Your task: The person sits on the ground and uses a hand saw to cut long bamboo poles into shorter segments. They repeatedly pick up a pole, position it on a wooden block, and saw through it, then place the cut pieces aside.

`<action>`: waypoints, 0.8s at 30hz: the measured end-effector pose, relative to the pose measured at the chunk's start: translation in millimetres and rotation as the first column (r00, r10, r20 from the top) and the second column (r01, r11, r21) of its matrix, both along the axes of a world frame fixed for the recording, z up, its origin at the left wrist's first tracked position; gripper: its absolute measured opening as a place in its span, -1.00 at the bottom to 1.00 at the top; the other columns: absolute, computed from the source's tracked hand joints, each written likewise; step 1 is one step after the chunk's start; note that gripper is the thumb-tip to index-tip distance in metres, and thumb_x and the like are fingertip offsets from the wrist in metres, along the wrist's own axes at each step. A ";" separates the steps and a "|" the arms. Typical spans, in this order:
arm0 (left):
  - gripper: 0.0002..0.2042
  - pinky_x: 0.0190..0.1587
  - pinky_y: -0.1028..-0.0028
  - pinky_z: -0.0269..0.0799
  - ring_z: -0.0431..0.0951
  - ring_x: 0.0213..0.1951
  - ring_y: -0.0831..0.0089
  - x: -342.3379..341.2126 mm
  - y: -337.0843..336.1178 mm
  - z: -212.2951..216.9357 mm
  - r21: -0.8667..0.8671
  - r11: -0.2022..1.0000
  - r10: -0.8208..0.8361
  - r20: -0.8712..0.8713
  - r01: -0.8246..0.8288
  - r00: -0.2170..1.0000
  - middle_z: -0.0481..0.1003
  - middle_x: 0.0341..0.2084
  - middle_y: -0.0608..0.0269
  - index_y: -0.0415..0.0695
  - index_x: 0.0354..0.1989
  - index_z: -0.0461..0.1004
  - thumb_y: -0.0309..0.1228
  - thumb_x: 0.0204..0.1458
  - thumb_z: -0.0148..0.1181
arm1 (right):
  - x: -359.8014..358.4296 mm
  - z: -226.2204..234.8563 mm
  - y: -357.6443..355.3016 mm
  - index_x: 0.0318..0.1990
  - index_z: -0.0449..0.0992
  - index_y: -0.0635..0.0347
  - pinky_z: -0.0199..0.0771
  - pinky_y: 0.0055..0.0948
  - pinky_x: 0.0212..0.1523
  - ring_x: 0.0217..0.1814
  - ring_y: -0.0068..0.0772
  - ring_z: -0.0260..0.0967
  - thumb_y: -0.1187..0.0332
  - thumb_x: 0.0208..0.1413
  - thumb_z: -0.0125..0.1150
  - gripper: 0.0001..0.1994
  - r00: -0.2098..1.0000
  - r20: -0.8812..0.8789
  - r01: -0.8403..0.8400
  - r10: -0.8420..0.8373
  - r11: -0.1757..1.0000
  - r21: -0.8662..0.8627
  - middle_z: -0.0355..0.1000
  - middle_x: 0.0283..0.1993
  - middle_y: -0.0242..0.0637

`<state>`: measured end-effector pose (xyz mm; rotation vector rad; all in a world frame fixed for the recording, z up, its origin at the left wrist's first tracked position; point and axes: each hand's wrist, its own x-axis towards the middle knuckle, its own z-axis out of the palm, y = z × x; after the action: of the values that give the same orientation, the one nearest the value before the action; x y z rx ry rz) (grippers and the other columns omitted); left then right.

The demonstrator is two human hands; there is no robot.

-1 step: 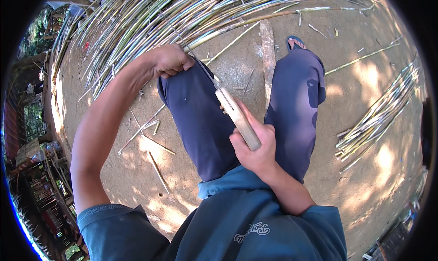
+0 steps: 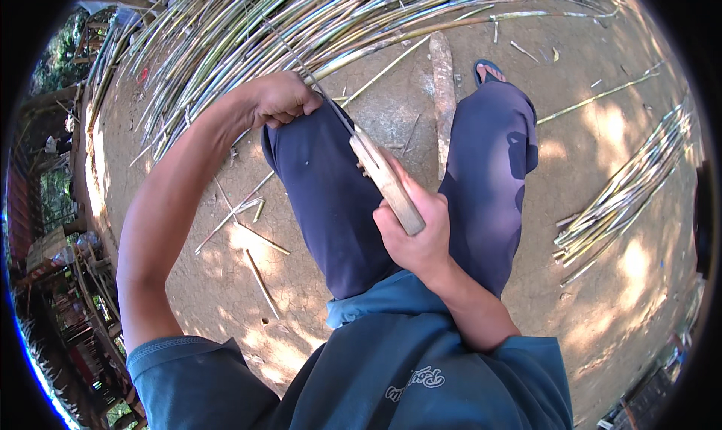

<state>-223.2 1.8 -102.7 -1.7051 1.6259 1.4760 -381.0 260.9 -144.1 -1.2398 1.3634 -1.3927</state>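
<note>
My left hand is closed in a fist over my left knee, its grip on a long bamboo pole partly hidden by the fingers and the blade. The pole runs off to the far right. My right hand is wrapped round the pale wooden handle of a saw, between my thighs. The saw's thin blade, seen nearly edge-on, passes just right of my left knuckles and reaches over the pole. Its teeth cannot be made out.
A broad heap of long poles covers the far ground. A bundle of shorter sticks lies at the right. A log lies between my feet. Cut pieces are scattered at the left. My sandalled right foot stands beyond the log.
My right hand and the saw have moved slightly forward and to the left along the blade's line. My left hand has stayed almost in place.
</note>
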 end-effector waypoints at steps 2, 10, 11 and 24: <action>-0.79 -0.79 0.54 -0.18 0.00 -0.84 0.72 3.1 -6.2 -4.0 0.057 0.997 0.048 -0.062 -0.045 0.997 0.13 -0.87 0.57 -0.05 -0.72 0.34 -0.54 -0.08 0.07 | 2.4 1.3 -3.7 0.24 0.31 0.43 0.52 -0.51 -0.24 -0.30 -0.31 0.61 0.60 -0.10 0.14 -0.38 1.000 -0.016 -0.004 0.005 0.999 0.044 0.54 -0.16 0.10; -0.75 -0.78 0.54 -0.19 -0.02 -0.84 0.71 -0.6 -0.3 2.9 0.009 1.000 -0.005 -0.016 0.005 1.000 0.11 -0.88 0.57 -0.01 -0.78 0.30 -0.55 -0.11 0.08 | -3.7 -3.8 7.6 0.23 0.34 0.41 0.51 -0.56 -0.28 -0.37 -0.39 0.59 0.61 -0.11 0.14 -0.40 0.999 0.043 -0.008 0.006 0.999 0.050 0.56 -0.16 0.05; -0.77 -0.79 0.54 -0.20 -0.03 -0.84 0.71 1.0 3.6 3.9 0.005 1.000 0.019 -0.014 -0.019 1.000 0.10 -0.88 0.57 -0.02 -0.75 0.32 -0.55 -0.11 0.08 | 3.2 -7.1 -4.6 0.23 0.35 0.41 0.50 -0.56 -0.30 -0.41 -0.44 0.56 0.60 -0.10 0.14 -0.40 1.000 0.031 0.001 -0.003 0.999 0.043 0.57 -0.20 0.03; -0.75 -0.78 0.53 -0.17 0.00 -0.84 0.69 0.1 -1.3 2.9 0.021 1.000 0.018 -0.040 -0.017 0.999 0.10 -0.88 0.53 0.00 -0.78 0.31 -0.55 -0.13 0.09 | 2.1 -11.6 -14.1 0.22 0.35 0.42 0.48 -0.52 -0.37 -0.53 -0.44 0.45 0.62 -0.12 0.13 -0.40 1.000 0.005 -0.007 0.007 0.999 0.040 0.52 -0.30 0.06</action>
<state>-223.1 0.5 -99.8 -1.6935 1.6145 1.5397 -378.9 246.8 -155.7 -1.2136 1.3760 -1.3568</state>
